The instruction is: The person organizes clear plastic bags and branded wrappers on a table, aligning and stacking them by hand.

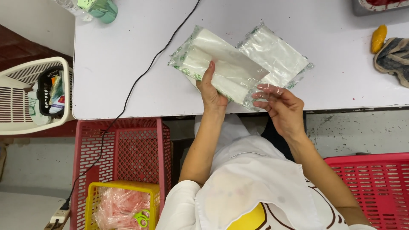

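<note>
A stack of clear plastic bags with green print [221, 64] lies on the white table [128, 51] near its front edge. My left hand [211, 91] presses on the stack, with the fingers stretched over the top bag. My right hand [281, 108] pinches the thin edge of one clear bag at the stack's right corner. A second flat pile of clear bags [277, 53] lies just behind, to the right, partly under the first stack.
A black cable [140, 72] runs across the table down to a power strip [57, 215]. Red crates [123, 149] [375, 179] stand below, one holding a yellow basket [123, 204]. A white basket [30, 98] sits left; a cloth [394, 57] and yellow object [378, 38] lie far right.
</note>
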